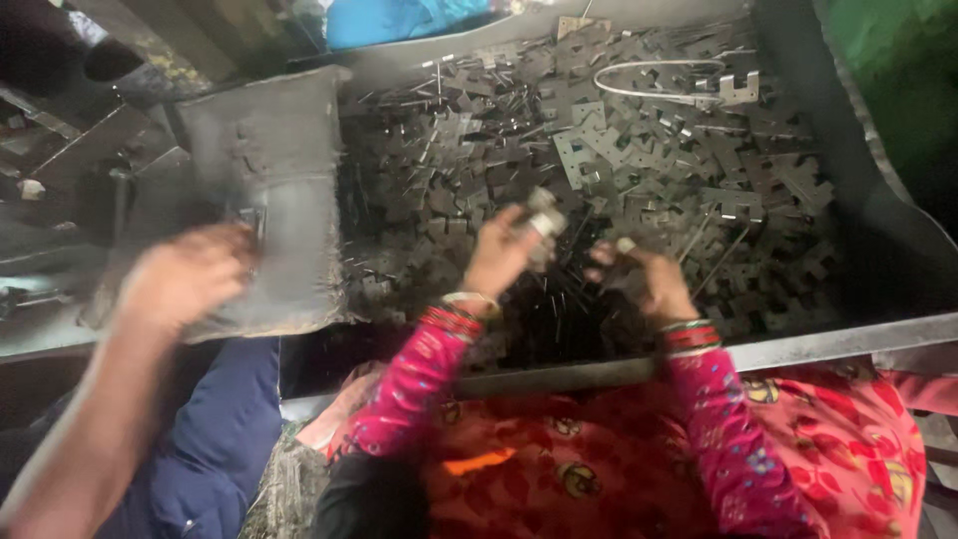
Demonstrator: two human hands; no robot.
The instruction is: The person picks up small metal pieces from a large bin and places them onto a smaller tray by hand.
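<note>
Left hand grips metal piece (mid-tray).

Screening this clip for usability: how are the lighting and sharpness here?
Head view: dim overall, corners nearly black; the left hand and right hand are soft with motion blur; a co-worker's hand at left is heavily smeared; the pile of flat metal brackets stays readable, with faint glints.
</note>
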